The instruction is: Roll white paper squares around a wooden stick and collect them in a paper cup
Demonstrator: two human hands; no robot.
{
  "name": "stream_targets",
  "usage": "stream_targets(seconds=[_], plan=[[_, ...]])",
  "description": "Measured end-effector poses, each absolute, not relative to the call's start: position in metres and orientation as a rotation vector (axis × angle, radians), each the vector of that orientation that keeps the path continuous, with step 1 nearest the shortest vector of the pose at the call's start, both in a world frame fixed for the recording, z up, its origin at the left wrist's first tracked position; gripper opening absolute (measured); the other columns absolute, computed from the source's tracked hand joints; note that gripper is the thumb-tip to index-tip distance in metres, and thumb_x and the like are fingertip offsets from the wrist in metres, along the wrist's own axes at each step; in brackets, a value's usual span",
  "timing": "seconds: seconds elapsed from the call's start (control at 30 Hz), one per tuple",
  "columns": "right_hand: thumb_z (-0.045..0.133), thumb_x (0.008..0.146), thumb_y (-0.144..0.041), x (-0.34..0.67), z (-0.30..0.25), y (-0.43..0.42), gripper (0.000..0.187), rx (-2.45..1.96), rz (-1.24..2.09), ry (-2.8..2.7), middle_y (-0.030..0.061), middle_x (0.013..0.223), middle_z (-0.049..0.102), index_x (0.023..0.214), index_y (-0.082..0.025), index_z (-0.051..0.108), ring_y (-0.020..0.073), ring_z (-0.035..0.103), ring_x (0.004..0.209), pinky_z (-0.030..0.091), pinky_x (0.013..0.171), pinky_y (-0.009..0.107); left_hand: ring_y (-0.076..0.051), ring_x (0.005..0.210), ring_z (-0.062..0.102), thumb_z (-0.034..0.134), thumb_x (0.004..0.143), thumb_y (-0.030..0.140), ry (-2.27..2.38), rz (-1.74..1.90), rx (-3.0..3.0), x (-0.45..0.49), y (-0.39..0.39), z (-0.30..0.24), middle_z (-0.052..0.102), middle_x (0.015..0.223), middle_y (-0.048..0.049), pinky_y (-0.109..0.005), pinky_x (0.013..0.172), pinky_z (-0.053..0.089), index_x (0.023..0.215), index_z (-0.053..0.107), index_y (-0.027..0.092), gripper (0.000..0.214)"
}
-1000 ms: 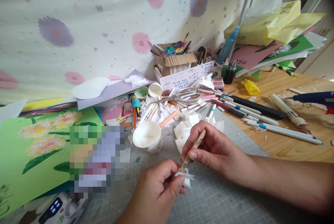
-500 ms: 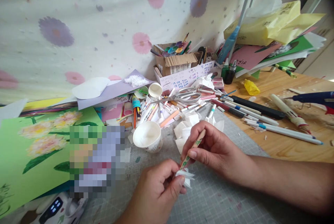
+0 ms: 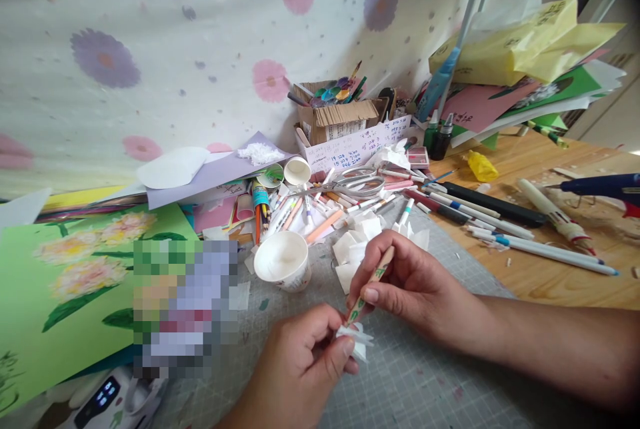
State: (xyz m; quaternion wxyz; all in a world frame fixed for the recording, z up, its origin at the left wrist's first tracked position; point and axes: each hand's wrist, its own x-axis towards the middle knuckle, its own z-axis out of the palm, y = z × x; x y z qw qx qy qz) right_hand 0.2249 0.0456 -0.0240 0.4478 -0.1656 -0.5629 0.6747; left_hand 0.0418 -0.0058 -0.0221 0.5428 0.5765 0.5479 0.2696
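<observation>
Between the thumb and fingers of my left hand (image 3: 310,362) is a small folded piece of white paper (image 3: 359,342), its layers fanning out to the right. My right hand (image 3: 415,289) pinches a flat wooden stick (image 3: 373,282) with green markings. The stick slants down, and its lower end meets the paper beside my left fingertips; the exact contact is hidden. Just behind my right hand lie loose white paper pieces (image 3: 350,249). A white paper cup (image 3: 283,261) stands beyond my left hand on the grey cutting mat (image 3: 420,382).
Scissors (image 3: 357,182) lie among many markers at the back, before a cardboard box (image 3: 340,119). Green paper with painted flowers (image 3: 30,309) and a device with a lit display (image 3: 103,396) are at left. A glue gun (image 3: 600,186) and pens (image 3: 550,256) lie on the wooden table at right.
The view has shifted very slightly. Both hands keep the same grip, with the stick still against the white paper.
</observation>
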Motion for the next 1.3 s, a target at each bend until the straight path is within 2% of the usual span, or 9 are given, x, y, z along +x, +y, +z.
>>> stream_targets(seconds=[0.5, 0.8, 1.07, 1.3], plan=[[0.065, 0.089, -0.027, 0.2243, -0.0225, 0.044, 0.021, -0.426, 1.649, -1.42, -0.0024, 0.077, 0.061, 0.09, -0.019, 0.046, 0.0068, 0.06, 0.069, 0.052, 0.064, 0.02, -0.024, 0.069, 0.072, 0.053, 0.084, 0.028, 1.332, 0.6, 1.51, 0.0398, -0.0068, -0.0234, 0.069, 0.069, -0.0025, -0.03, 0.063, 0.051, 0.073, 0.056, 0.021, 0.013], [0.066, 0.089, -0.03, 0.2242, -0.0228, 0.0448, 0.024, -0.438, 1.656, -1.422, -0.0026, 0.077, 0.06, 0.09, -0.019, 0.045, 0.0069, 0.06, 0.068, 0.052, 0.064, 0.02, -0.022, 0.066, 0.069, 0.051, 0.084, 0.027, 1.371, 0.576, 1.605, 0.0401, -0.0052, -0.0216, 0.07, 0.068, -0.0027, -0.027, 0.059, 0.047, 0.073, 0.057, 0.02, 0.014], [0.066, 0.088, -0.034, 0.2251, -0.0237, 0.0431, 0.025, -0.472, 1.565, -1.498, 0.0, 0.08, 0.059, 0.091, -0.019, 0.045, 0.0111, 0.06, 0.072, 0.05, 0.064, 0.025, -0.021, 0.066, 0.068, 0.054, 0.083, 0.024, 1.389, 0.607, 1.566, 0.0413, -0.0058, -0.0175, 0.07, 0.069, -0.0019, -0.027, 0.059, 0.047, 0.075, 0.059, 0.02, 0.011], [0.061, 0.091, -0.032, 0.2256, -0.0209, 0.0394, 0.02, -0.494, 1.417, -1.642, 0.0031, 0.081, 0.061, 0.091, -0.019, 0.046, 0.0122, 0.061, 0.071, 0.051, 0.063, 0.025, -0.021, 0.064, 0.067, 0.052, 0.083, 0.025, 1.408, 0.564, 1.591, 0.0404, -0.0065, -0.0181, 0.07, 0.067, -0.0027, -0.028, 0.058, 0.045, 0.073, 0.058, 0.02, 0.013]])
